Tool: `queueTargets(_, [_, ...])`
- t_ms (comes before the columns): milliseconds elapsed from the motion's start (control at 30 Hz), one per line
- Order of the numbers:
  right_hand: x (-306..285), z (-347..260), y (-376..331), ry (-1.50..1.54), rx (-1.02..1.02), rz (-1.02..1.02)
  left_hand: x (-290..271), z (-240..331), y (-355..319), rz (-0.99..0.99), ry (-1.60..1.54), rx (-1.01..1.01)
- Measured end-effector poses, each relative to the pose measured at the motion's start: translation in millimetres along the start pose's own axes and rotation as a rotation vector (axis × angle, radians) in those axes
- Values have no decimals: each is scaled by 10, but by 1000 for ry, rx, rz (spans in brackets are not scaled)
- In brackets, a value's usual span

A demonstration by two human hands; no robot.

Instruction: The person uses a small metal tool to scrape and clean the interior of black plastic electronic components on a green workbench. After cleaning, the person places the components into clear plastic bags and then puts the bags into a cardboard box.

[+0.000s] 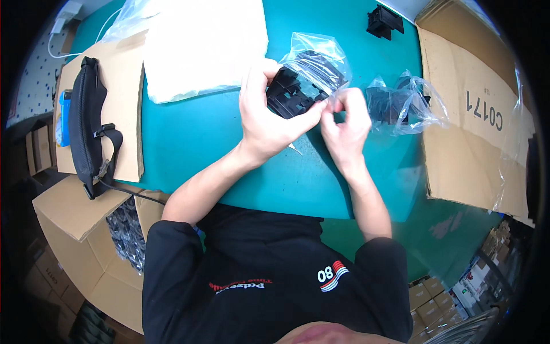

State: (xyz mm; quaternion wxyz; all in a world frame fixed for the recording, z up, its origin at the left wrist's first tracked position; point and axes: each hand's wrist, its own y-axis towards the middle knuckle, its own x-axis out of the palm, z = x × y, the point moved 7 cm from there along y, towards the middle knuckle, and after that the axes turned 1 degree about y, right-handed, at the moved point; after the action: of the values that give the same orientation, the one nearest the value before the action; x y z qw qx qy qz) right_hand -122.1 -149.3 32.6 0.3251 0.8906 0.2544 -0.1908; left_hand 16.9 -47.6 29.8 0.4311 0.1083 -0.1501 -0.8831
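A black moulded plastic part (pixel 289 92) sits partly inside a clear plastic bag (pixel 321 49), above the green table. My left hand (pixel 260 112) is wrapped round the near left side of the part, thumb along its lower edge. At the part's right corner, my right hand (pixel 348 123) pinches the edge of the bag between thumb and fingers. To the right lies another black part in a clear bag (pixel 395 106). A bare black plastic part (pixel 384 23) stands at the far right of the table.
A large white packet (pixel 203 51) lies at the back left. Beside it, a black waist bag (pixel 91 126) rests on cardboard. An open carton (pixel 475 114) stands at the right. Another open carton (pixel 86 246) at lower left holds several bagged black parts (pixel 126 232).
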Motion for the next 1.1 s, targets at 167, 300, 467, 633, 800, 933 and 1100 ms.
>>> queueTargets(167, [322, -9, -213, 152, 253, -243, 38, 249, -70, 51, 289, 470])
queueTargets(300, [217, -104, -299, 219, 372, -257, 85, 189, 40, -28, 450, 538])
queueTargets(467, [70, -19, -254, 461, 393, 33, 166, 151, 94, -246, 239, 412])
queueTargets(633, [-82, 173, -164, 96, 351, 62, 244, 195, -4, -281, 217, 367])
queueTargets(800, [-219, 336, -30, 84, 340, 130, 295, 396, -224, -306, 151, 465])
queueTargets(933, [-115, 292, 4, 84, 399, -62, 280, 317, -227, -294, 46, 272])
queueTargets(1100, [-340, 52, 101, 2, 273, -171, 27, 54, 91, -237, -196, -229])
